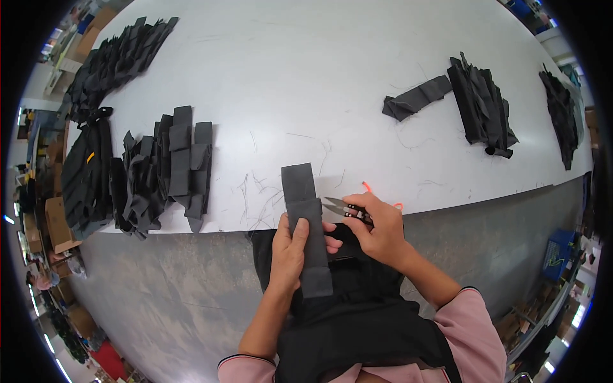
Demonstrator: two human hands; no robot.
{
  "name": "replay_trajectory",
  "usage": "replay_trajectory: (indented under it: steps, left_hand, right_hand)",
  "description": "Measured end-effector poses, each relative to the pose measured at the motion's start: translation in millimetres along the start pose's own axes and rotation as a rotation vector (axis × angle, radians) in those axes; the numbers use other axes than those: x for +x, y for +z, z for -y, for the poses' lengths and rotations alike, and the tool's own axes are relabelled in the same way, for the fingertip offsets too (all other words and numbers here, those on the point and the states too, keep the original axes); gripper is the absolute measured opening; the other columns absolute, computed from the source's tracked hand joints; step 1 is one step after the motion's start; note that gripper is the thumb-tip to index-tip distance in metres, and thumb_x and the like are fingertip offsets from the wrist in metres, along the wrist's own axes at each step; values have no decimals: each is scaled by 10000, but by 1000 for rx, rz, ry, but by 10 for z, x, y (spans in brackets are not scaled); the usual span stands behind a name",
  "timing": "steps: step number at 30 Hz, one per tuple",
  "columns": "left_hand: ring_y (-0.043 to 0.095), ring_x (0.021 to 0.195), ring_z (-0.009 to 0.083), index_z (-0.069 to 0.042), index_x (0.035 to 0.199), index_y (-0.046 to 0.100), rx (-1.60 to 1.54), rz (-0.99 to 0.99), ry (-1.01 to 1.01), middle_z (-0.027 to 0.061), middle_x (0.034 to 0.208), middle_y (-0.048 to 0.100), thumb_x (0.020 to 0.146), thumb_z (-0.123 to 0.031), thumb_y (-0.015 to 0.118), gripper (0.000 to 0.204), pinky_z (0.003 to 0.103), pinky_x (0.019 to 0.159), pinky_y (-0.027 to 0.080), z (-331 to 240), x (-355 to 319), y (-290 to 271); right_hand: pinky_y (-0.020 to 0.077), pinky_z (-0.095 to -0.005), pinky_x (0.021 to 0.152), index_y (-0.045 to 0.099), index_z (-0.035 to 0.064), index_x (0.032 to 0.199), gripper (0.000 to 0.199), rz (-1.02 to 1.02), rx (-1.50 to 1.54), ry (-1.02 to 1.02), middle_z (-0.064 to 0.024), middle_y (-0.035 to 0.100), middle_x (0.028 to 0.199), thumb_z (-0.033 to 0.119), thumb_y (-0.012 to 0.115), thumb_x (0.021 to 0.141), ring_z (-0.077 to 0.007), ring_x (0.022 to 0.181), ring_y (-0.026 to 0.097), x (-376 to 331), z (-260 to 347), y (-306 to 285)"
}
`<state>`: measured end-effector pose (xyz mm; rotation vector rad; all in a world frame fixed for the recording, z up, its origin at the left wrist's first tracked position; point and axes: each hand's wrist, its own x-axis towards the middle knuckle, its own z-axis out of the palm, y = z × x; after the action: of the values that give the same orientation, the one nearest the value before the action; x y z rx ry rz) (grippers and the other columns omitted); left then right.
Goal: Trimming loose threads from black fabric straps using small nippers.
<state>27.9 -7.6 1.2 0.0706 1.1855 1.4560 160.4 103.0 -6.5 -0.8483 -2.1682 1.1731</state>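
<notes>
The long dark grey felt-like fabric strip (306,223) lies at the near edge of the white table (306,76), its upper end flat on the tabletop and its lower end hanging over the person's dark apron (357,325). The left hand (290,249) grips it from the left, thumb across the front and fingers curled behind, with the forearm rising straight from the lower edge. The right hand (377,230) is closed round a small pair of metal thread snips (341,207), wrist bent inward, the blades pointing left towards the strip's right edge, just beside it. The strip is a soft, matte rectangle whose long axis runs away from the person, tilted slightly left at the top. Loose thread ends (262,198) litter the table nearby. Stacks of similar dark fabric pieces (166,166) sit to the left, others (479,108) well apart at far right.
</notes>
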Motion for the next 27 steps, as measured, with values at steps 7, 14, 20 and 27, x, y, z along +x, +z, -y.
replay_trajectory:
  steps: [7, 14, 20, 27]
  left_hand:
    - [633, 656, 195, 13, 1072, 378, 140, 12, 22, 167, 888, 615, 978, -155, 413, 196, 282, 582, 530, -46, -23, 52]
    - [622, 640, 185, 18, 1068, 383, 149, 35, -19, 164, 874, 609, 979, -178, 411, 217, 276, 570, 522, -122, -18, 32]
    - [614, 636, 188, 18, 1096, 375, 96, 86, -17, 167, 878, 597, 982, -198, 397, 245, 275, 574, 519, -112, -25, 13]
    - [614, 657, 196, 12, 1122, 376, 57, 124, -13, 171, 895, 592, 981, -227, 395, 277, 286, 603, 516, -120, -52, -21]
  right_hand:
    - [432, -308, 514, 610, 66, 978, 284, 47, -201, -216, -62, 625, 762, 83, 699, 708, -226, 585, 572, 114, 10, -47]
    - [419, -313, 501, 627, 65, 943, 247, 25, -233, -310, -64, 623, 739, 85, 697, 707, -221, 564, 558, 125, 21, -75]
    - [428, -311, 508, 627, 63, 929, 242, 27, -224, -310, -55, 600, 713, 82, 699, 699, -219, 580, 568, 141, 2, -50]
    - [426, -312, 509, 632, 63, 932, 253, 16, -208, -306, -61, 619, 711, 43, 696, 688, -221, 567, 564, 107, -16, -10]
